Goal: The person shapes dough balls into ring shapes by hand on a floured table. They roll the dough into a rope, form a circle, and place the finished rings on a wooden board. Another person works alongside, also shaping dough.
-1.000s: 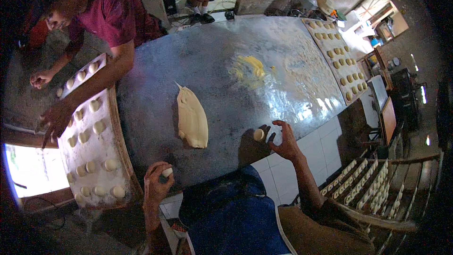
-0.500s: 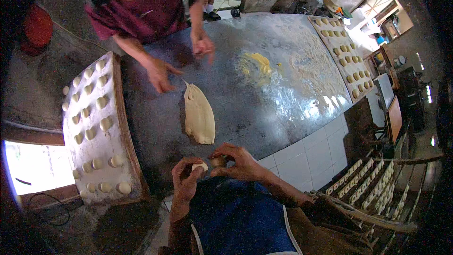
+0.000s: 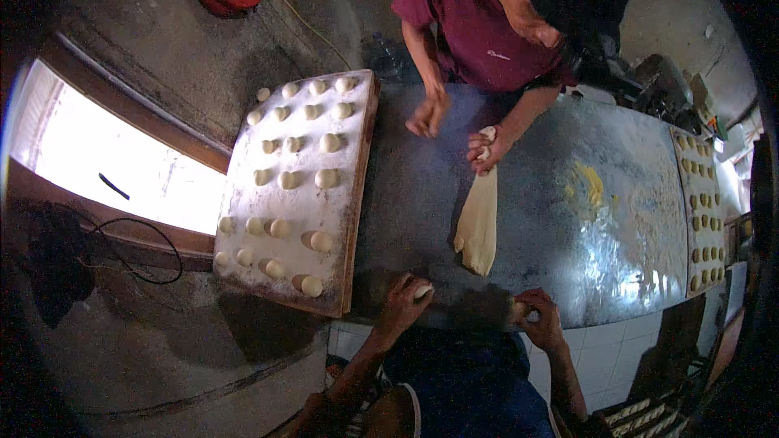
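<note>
Moved apart: left hand (image 3: 401, 302) gripping dough ball (image 3: 423, 292), right hand (image 3: 539, 318) hold unclear; shirt (image 3: 475, 28) lettered.

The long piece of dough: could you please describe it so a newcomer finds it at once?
On the grey table, look right of the left board of dough balls. A co-worker's hand grips the upper end of the long dough piece. Unlike the small round balls, it is one large strip.
</note>
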Action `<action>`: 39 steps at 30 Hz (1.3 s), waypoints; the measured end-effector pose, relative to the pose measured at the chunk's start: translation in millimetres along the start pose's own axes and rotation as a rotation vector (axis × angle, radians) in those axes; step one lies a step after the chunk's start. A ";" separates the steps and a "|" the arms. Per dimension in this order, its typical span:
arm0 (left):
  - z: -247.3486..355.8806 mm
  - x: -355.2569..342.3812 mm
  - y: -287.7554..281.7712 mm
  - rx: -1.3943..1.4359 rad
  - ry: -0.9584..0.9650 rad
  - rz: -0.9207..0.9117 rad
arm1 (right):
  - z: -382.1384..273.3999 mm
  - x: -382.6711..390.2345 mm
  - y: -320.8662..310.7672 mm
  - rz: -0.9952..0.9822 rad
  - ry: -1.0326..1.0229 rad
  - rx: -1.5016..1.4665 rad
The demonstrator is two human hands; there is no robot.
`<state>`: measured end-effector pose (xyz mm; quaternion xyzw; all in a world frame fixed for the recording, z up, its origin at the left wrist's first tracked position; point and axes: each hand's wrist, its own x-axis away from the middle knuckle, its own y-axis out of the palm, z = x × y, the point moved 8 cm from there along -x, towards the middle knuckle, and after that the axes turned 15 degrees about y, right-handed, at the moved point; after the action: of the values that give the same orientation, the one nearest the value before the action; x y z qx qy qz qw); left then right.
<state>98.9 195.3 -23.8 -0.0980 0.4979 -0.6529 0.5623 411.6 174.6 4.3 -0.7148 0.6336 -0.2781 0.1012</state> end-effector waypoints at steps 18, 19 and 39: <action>-11.7 -44.8 76.8 0.042 -0.217 0.178 | 101.4 -63.5 72.2 0.353 -0.249 0.659; 15.8 -29.4 67.1 -0.013 0.021 0.223 | 116.9 -63.5 82.7 0.184 -0.287 0.649; 17.5 -18.1 46.9 -0.056 -0.047 0.072 | 70.7 -46.6 -0.8 0.401 -0.227 0.472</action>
<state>147.1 206.9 -43.2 -0.1109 0.5057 -0.6156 0.5941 447.4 204.8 -66.1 -0.5592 0.6645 -0.3105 0.3865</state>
